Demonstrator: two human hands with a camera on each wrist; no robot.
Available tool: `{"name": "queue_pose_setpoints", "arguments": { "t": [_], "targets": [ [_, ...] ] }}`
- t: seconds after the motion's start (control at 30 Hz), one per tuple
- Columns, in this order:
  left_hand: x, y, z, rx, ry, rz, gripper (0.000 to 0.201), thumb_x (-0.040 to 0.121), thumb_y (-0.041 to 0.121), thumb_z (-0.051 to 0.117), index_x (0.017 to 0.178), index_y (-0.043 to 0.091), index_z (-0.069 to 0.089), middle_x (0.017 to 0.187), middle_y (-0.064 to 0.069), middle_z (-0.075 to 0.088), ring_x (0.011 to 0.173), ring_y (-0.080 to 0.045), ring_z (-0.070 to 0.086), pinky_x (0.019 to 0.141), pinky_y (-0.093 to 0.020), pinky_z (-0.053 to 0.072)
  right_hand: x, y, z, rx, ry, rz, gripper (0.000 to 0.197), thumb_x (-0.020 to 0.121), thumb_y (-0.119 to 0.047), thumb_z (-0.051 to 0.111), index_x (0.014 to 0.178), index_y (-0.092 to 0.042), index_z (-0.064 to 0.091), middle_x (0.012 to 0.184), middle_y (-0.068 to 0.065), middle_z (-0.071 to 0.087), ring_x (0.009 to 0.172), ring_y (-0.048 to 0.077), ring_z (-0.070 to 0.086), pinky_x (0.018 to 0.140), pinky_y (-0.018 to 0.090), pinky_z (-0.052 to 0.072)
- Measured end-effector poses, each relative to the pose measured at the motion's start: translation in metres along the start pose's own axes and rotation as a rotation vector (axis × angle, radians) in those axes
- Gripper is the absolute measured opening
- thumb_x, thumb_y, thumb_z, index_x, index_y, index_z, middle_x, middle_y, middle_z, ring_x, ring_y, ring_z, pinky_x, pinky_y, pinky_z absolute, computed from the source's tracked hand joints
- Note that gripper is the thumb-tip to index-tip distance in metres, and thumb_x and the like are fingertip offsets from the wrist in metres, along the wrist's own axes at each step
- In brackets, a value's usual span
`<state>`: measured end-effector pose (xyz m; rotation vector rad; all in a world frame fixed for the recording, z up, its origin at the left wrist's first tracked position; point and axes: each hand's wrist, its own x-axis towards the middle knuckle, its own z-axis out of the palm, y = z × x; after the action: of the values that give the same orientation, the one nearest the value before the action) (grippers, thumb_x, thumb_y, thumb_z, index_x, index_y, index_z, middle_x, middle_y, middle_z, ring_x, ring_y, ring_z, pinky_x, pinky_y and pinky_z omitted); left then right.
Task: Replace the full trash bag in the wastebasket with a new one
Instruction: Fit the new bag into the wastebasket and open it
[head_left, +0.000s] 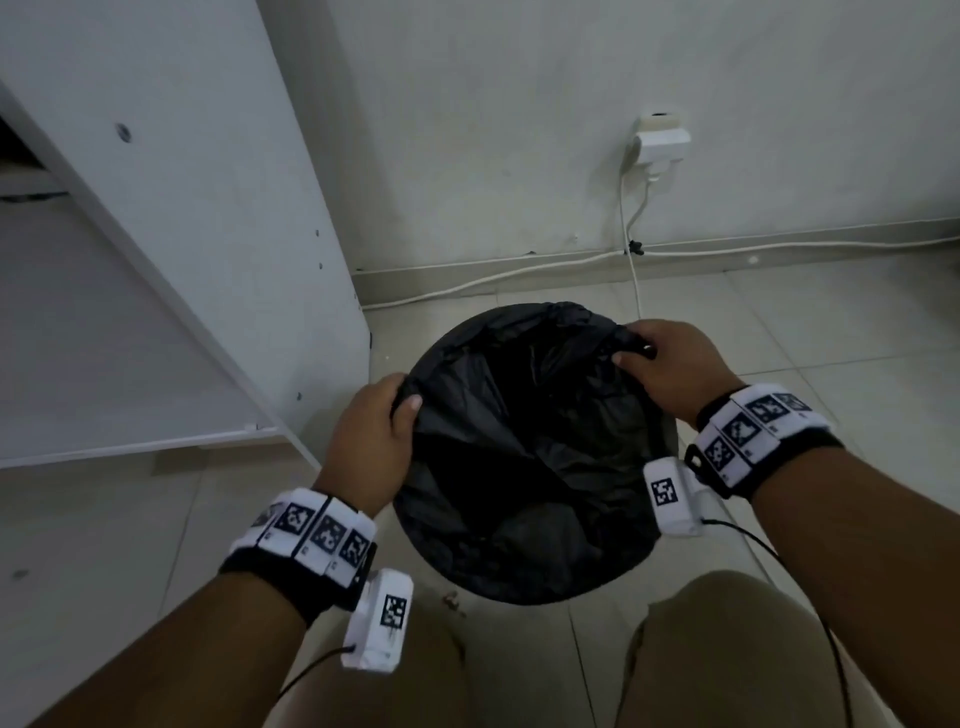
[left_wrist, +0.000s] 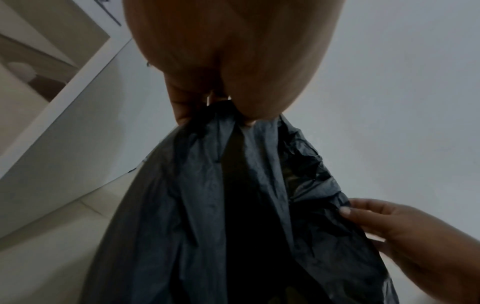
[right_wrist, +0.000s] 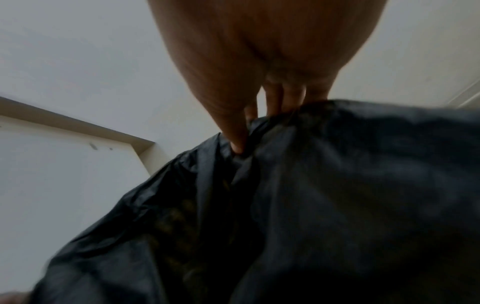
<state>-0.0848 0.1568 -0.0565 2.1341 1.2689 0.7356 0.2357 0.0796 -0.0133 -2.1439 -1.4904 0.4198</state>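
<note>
Stood on the tiled floor (head_left: 810, 332), near the white cabinet (head_left: 208, 218) at left: a wastebasket, almost fully hidden under the black trash bag (head_left: 524, 457). Pinched at the left edge of the bag mouth by the left hand (head_left: 371, 441), thumb over the plastic. Gripped at the far right edge by the right hand (head_left: 675, 369), fingers curled into the folds. Too dark inside the bag to make out any contents. Blurred in the right wrist view, the bag. Cut off by the bottom edge, both knees (head_left: 727, 649).
</note>
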Motion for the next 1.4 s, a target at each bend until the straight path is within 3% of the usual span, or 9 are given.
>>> {"name": "queue_pose_setpoints", "arguments": {
  "t": [0.17,0.27,0.37,0.53,0.67,0.97,1.1,1.23,1.4],
  "targets": [
    [-0.008,-0.009,0.000,0.098,-0.005,-0.107,0.020,0.105,0.024,0.041,0.102,0.008,0.052,0.095,-0.012,0.057,0.084,-0.026,0.054,0.069,-0.033,0.036,-0.016,-0.020,0.029,0.017,0.347,0.032,0.038,0.083,-0.028,0.074,0.116,-0.011,0.064,0.115,0.011,0.063,0.111,0.029,0.054,0.092,0.025,0.034],
    [-0.011,-0.015,-0.002,0.069,-0.012,-0.115,0.021,0.104,0.027,0.041,0.105,0.008,0.051,0.095,-0.012,0.058,0.082,-0.026,0.055,0.069,-0.034,0.039,-0.047,-0.062,0.055,0.242,0.594,0.060,0.025,0.087,-0.031,0.069,0.102,-0.013,0.061,0.098,0.002,0.060,0.090,0.017,0.054,0.083,0.024,0.041],
    [-0.019,-0.017,0.001,0.010,0.007,-0.127,0.017,0.105,0.026,0.041,0.099,0.012,0.046,0.088,-0.008,0.056,0.077,-0.023,0.054,0.062,-0.032,0.035,-0.066,-0.097,0.092,0.609,0.378,0.334,0.024,0.091,-0.041,0.062,0.090,-0.018,0.058,0.084,-0.003,0.064,0.077,0.012,0.060,0.073,0.027,0.046],
    [-0.033,-0.012,0.003,-0.063,-0.021,-0.142,0.023,0.104,0.036,0.037,0.100,0.014,0.042,0.087,-0.001,0.054,0.077,-0.013,0.055,0.063,-0.032,0.041,-0.048,-0.104,0.162,1.062,-0.181,0.624,0.053,0.079,-0.075,0.052,0.107,-0.032,0.067,0.111,-0.004,0.069,0.104,0.019,0.065,0.097,0.047,0.050],
    [-0.041,0.002,-0.003,-0.155,-0.087,-0.154,0.044,0.094,0.059,0.032,0.102,0.018,0.043,0.088,0.004,0.056,0.076,-0.004,0.057,0.058,-0.021,0.038,-0.005,-0.087,0.222,1.190,-0.366,0.753,0.097,0.040,-0.095,0.062,0.119,-0.041,0.067,0.124,-0.001,0.069,0.115,0.029,0.062,0.106,0.049,0.042],
    [-0.031,-0.008,-0.011,-0.201,-0.037,-0.253,0.034,0.099,0.052,0.024,0.087,0.024,0.039,0.076,-0.006,0.056,0.065,-0.011,0.056,0.051,-0.017,0.040,0.028,-0.051,0.287,1.228,-0.431,0.859,0.117,0.029,-0.088,0.076,0.134,-0.041,0.055,0.137,-0.001,0.060,0.119,0.030,0.058,0.111,0.048,0.036],
    [-0.022,-0.006,-0.010,-0.185,-0.024,-0.301,0.041,0.102,0.049,0.025,0.095,0.012,0.042,0.079,-0.006,0.055,0.069,-0.012,0.055,0.054,-0.024,0.036,-0.010,-0.110,0.196,1.010,-0.345,0.635,0.075,0.068,-0.068,0.064,0.119,-0.014,0.069,0.113,0.006,0.073,0.107,0.026,0.067,0.107,0.044,0.045],
    [-0.014,-0.003,-0.009,-0.200,-0.007,-0.335,0.042,0.104,0.047,0.026,0.097,0.008,0.042,0.079,-0.004,0.053,0.068,-0.011,0.052,0.055,-0.026,0.032,-0.047,-0.114,0.150,0.742,-0.111,0.485,0.037,0.082,-0.048,0.069,0.090,-0.012,0.072,0.086,0.005,0.075,0.083,0.018,0.071,0.085,0.043,0.058],
    [-0.018,-0.003,-0.010,-0.207,-0.002,-0.340,0.043,0.104,0.047,0.026,0.092,0.008,0.041,0.076,-0.005,0.050,0.064,-0.013,0.049,0.054,-0.027,0.032,-0.042,-0.089,0.146,0.402,0.035,0.618,0.086,0.068,-0.062,0.074,0.135,-0.016,0.047,0.133,0.014,0.050,0.122,0.033,0.052,0.104,0.043,0.045]
  ]
}}
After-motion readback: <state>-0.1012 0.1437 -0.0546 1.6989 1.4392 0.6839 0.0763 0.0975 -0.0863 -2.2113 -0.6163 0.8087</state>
